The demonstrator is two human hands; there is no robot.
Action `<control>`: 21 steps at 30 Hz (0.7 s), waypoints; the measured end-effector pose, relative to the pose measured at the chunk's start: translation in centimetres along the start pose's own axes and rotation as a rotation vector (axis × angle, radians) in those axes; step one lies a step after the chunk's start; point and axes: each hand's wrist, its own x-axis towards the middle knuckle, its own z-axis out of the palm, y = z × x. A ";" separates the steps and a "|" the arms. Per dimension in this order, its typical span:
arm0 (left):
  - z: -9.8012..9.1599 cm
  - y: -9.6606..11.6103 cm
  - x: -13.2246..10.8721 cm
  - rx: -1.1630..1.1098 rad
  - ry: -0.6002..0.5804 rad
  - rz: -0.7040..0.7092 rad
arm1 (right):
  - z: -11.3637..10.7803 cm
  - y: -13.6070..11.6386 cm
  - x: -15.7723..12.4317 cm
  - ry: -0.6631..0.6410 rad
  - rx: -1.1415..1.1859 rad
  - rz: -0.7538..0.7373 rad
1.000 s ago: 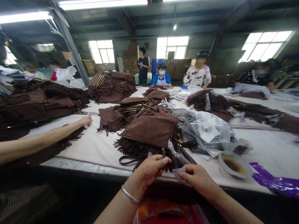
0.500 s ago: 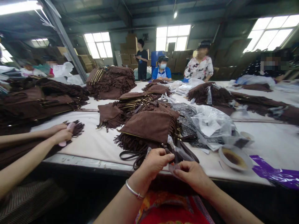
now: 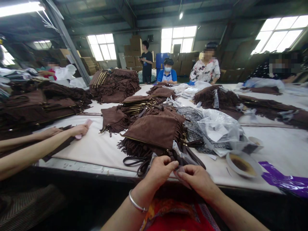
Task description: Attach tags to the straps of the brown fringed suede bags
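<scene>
At the table's front edge my left hand [image 3: 158, 170] is closed, thumb and fingers pinched on the end of a dark brown strap [image 3: 171, 154]. Close beside it, my right hand [image 3: 198, 179] pinches a thin, greyish see-through piece of wrap [image 3: 184, 180]. Their fingertips nearly meet, and the exact point of contact is hidden. Just beyond lies a brown fringed bag [image 3: 152, 131] on top of others, its flat face up. Pale wrapping [image 3: 181, 153] covers part of its strap hardware, and a loop of strap [image 3: 134, 160] hangs to the left.
Left of me, a co-worker's hand [image 3: 80, 130] holds a pink comb [image 3: 89, 123] over brown fringe. To the right are a clear plastic bag [image 3: 220, 125], a bowl of brown liquid [image 3: 243, 163] and a purple wrapper [image 3: 281, 179]. Stacked brown bags [image 3: 115, 85] stand farther back.
My hands have drawn slightly closer together, the right one moving a little left with the wrap. The co-worker's comb hand has swept right and away along the table.
</scene>
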 end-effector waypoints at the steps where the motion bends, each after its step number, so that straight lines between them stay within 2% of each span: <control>1: -0.1 0.0 -0.2 0.002 0.015 0.005 | 0.1 0.0 0.1 0.000 0.030 0.003; 9: 0.1 -1.8 -2.2 -0.157 -0.013 -0.166 | 1.4 0.3 1.8 0.068 0.278 0.067; 15: 0.6 -1.7 -2.2 -0.220 0.146 -0.182 | 2.7 -0.5 3.2 0.112 0.435 0.063; 21: 0.2 -1.8 -2.1 -0.070 0.312 -0.099 | 3.3 -0.5 3.2 0.072 0.453 0.054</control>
